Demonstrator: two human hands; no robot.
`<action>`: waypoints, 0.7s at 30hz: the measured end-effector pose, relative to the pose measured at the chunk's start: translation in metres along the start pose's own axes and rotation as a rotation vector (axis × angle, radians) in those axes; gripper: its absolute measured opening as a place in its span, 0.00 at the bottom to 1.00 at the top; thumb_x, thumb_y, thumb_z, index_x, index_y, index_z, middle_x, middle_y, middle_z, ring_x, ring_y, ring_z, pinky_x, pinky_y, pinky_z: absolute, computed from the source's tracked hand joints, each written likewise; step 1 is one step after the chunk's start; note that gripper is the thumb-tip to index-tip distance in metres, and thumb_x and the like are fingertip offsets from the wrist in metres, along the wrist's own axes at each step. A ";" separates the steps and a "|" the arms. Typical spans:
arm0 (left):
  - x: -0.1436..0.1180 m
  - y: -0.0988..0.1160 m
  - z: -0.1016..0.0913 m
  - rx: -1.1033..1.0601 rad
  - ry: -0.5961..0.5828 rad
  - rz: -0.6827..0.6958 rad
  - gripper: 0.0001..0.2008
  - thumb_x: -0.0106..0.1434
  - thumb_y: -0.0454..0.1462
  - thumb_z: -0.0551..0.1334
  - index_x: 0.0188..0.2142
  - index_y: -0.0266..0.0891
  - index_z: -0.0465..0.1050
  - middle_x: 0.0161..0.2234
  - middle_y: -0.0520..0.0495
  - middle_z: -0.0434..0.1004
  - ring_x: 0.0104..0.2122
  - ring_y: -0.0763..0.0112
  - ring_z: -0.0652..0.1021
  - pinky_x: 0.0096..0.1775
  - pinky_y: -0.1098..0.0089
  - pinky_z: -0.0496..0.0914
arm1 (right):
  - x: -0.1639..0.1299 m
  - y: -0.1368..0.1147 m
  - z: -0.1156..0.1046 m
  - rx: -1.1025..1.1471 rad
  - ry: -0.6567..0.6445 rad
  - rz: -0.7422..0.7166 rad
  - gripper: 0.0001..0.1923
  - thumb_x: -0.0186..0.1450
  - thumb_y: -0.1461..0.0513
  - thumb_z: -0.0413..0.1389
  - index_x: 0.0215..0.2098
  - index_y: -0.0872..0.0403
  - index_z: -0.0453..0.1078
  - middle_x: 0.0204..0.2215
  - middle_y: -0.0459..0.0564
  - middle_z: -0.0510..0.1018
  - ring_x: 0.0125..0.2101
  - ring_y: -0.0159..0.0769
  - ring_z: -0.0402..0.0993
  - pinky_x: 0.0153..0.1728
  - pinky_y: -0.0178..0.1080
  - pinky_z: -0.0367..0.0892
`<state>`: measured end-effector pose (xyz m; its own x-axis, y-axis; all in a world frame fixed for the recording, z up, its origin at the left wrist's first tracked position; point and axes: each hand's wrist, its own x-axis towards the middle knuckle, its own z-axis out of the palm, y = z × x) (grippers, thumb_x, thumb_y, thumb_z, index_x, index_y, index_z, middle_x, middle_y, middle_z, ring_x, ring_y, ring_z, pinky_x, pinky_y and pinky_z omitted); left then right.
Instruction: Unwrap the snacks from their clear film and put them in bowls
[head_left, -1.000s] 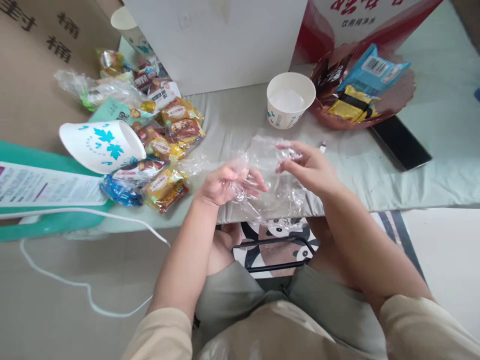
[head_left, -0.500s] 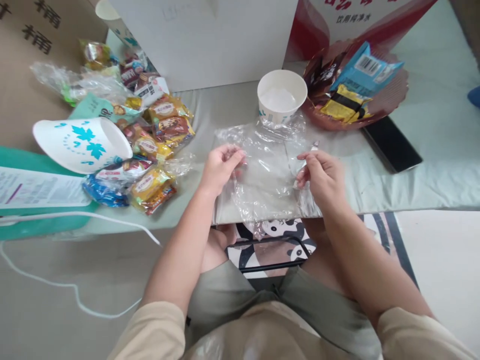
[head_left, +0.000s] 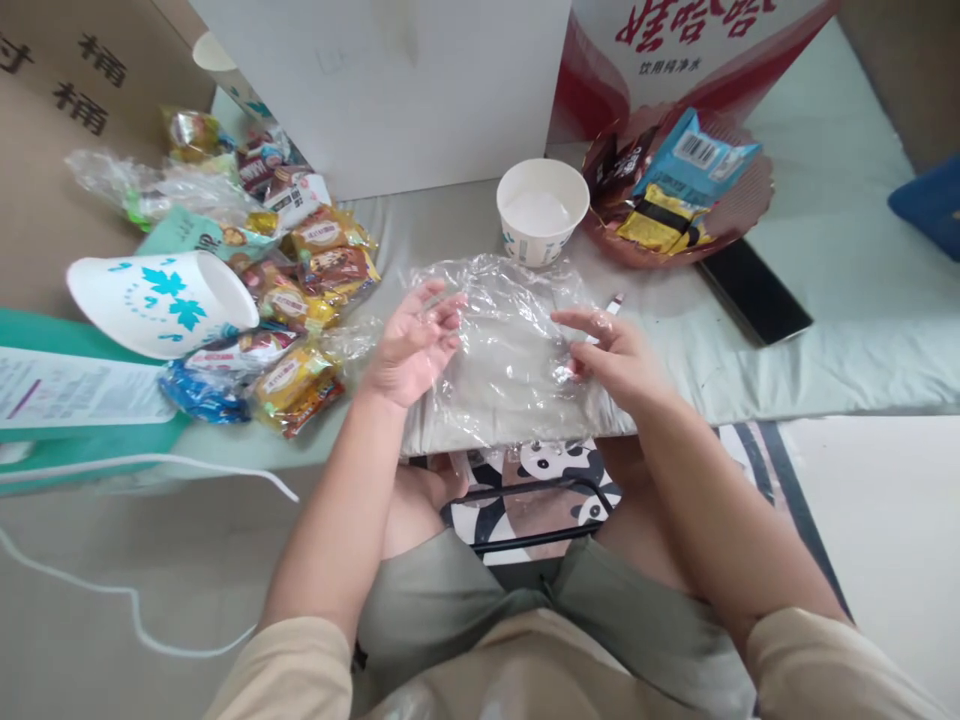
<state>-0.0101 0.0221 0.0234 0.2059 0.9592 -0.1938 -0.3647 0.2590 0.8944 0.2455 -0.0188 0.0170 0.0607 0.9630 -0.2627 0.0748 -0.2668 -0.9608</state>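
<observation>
A clear plastic bag point(head_left: 510, 350) lies crumpled and spread at the table's front edge, its lower part hanging slightly over. My left hand point(head_left: 416, 345) is open at the bag's left side, palm turned up and inward, fingers apart. Over the bag's right side is my right hand point(head_left: 611, 355), index finger stretched out and thumb apart from it, with film close to the fingertips. Just behind the bag stands a white paper bowl point(head_left: 543, 210), upright. A small white, dark-tipped item point(head_left: 616, 302) shows beyond my right hand; its kind is unclear.
Wrapped snacks point(head_left: 300, 290) pile up on the left beside a tipped paper bowl point(head_left: 161, 300). At the right are a brown basket point(head_left: 739, 215) of snack packs and a black phone point(head_left: 757, 295). Large boxes point(head_left: 390, 90) stand behind. A white cable point(head_left: 187, 460) crosses the left edge.
Both hands have gone from pinched to spread fingers. My left hand has shifted left and turned its palm up. The bag now lies flatter, apart from the left fingers.
</observation>
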 end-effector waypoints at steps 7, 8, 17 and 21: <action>0.001 -0.015 0.006 0.361 -0.104 -0.226 0.18 0.55 0.45 0.73 0.40 0.36 0.77 0.33 0.44 0.84 0.30 0.67 0.84 0.32 0.70 0.76 | 0.011 0.009 0.003 0.173 0.258 -0.183 0.08 0.61 0.57 0.59 0.37 0.51 0.75 0.52 0.50 0.82 0.19 0.24 0.73 0.17 0.30 0.66; 0.001 -0.016 0.004 0.425 -0.066 -0.200 0.18 0.57 0.46 0.71 0.40 0.36 0.76 0.28 0.46 0.83 0.26 0.69 0.82 0.28 0.72 0.73 | 0.011 0.009 0.002 0.175 0.282 -0.217 0.08 0.62 0.55 0.60 0.35 0.51 0.75 0.51 0.50 0.83 0.19 0.23 0.73 0.16 0.30 0.66; 0.009 -0.014 -0.012 0.431 0.011 0.113 0.12 0.51 0.33 0.69 0.37 0.38 0.77 0.28 0.51 0.83 0.23 0.77 0.79 0.28 0.77 0.72 | 0.020 0.019 -0.006 0.310 0.377 -0.321 0.13 0.59 0.52 0.64 0.29 0.51 0.69 0.44 0.46 0.83 0.17 0.20 0.68 0.16 0.28 0.60; 0.016 -0.019 -0.019 0.340 0.229 0.232 0.03 0.57 0.36 0.66 0.31 0.40 0.75 0.32 0.50 0.83 0.25 0.78 0.80 0.27 0.79 0.71 | 0.023 0.022 -0.011 0.345 0.359 -0.283 0.11 0.54 0.59 0.63 0.25 0.53 0.65 0.39 0.44 0.81 0.18 0.20 0.67 0.16 0.28 0.58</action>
<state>-0.0165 0.0348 -0.0045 -0.0653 0.9976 -0.0226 -0.0519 0.0193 0.9985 0.2596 -0.0031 -0.0088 0.4246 0.9054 -0.0024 -0.1878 0.0855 -0.9785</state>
